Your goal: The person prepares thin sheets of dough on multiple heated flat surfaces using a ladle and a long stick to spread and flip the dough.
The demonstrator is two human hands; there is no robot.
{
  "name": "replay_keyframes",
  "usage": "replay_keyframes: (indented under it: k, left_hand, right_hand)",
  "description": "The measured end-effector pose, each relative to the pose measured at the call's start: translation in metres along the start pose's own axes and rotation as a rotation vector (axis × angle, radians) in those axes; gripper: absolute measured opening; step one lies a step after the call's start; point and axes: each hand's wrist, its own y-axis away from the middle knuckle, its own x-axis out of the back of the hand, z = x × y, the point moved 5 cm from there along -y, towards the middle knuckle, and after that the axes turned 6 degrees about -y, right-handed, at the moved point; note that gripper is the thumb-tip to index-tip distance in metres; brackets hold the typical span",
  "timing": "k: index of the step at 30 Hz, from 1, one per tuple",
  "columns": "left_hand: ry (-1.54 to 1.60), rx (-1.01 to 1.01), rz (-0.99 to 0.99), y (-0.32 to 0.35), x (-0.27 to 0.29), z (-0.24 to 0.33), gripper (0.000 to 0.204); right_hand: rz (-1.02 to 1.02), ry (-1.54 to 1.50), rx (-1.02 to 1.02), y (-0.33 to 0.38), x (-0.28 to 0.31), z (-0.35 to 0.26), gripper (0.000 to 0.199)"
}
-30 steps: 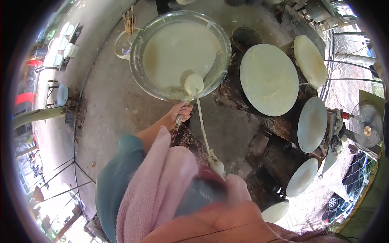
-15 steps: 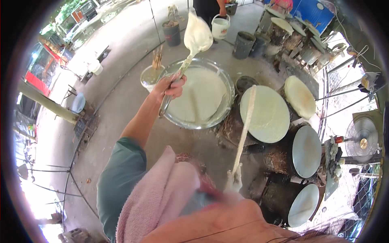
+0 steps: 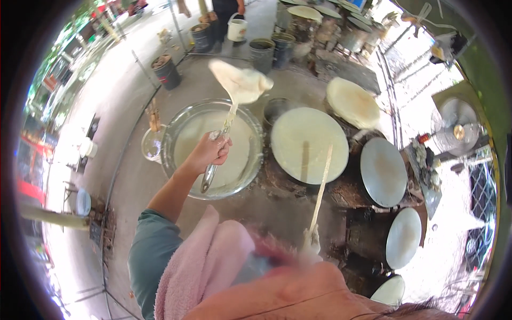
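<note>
The left hand (image 3: 210,152) grips a ladle (image 3: 240,82) raised full over the batter bowl (image 3: 176,128), nothing poured yet, while the right hand (image 3: 312,242), blurred and probably closed, holds a thin stick (image 3: 321,184) over one already coated round plate (image 3: 309,144).

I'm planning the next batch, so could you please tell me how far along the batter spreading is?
Done: the nearest round steamer top and the one behind it already carry a pale batter layer. In hand: the left hand lifts a batter-coated ladle above the metal basin, while a thin stick is held over the nearest top; the right hand is hidden. Left: the grey top looks uncoated.
</note>
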Motion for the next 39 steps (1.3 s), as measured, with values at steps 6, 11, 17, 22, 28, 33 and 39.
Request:
replay_keyframes:
  k: [6,11,17,22,28,33,39]
  left_hand:
    - [0.49,0.457,-0.599,-0.036,-0.138,-0.06,0.032]
    - [0.663,0.712,-0.79,-0.05,-0.308,-0.081,0.03]
    - [0.336,0.387,-0.897,-0.12,-0.483,-0.033,0.032]
    - [0.08,0.206,-0.721,-0.198,-0.617,-0.034,0.026]
    - [-0.291,0.039,-0.585,-0.268,-0.698,-0.104,0.027]
    - [-0.969,-0.536,-0.175,-0.286,-0.67,-0.106,0.03]
    - [-0.846,-0.526,-0.203,-0.293,-0.609,-0.088,0.037]
  right_hand:
    - [0.011,-0.156,-0.14,-0.045,0.061,-0.039,0.049]
    - [0.199,0.068,-0.036,-0.085,0.161,-0.091,0.049]
    - [0.153,-0.084,0.099,-0.175,0.259,-0.125,0.047]
    - [0.104,-0.124,0.231,-0.264,0.241,-0.187,0.044]
    - [0.28,0.93,0.091,-0.33,0.204,-0.205,0.047]
    - [0.371,0.694,0.156,-0.333,0.197,-0.194,0.045]
    - [0.21,0.444,-0.148,-0.372,0.151,-0.191,0.03]
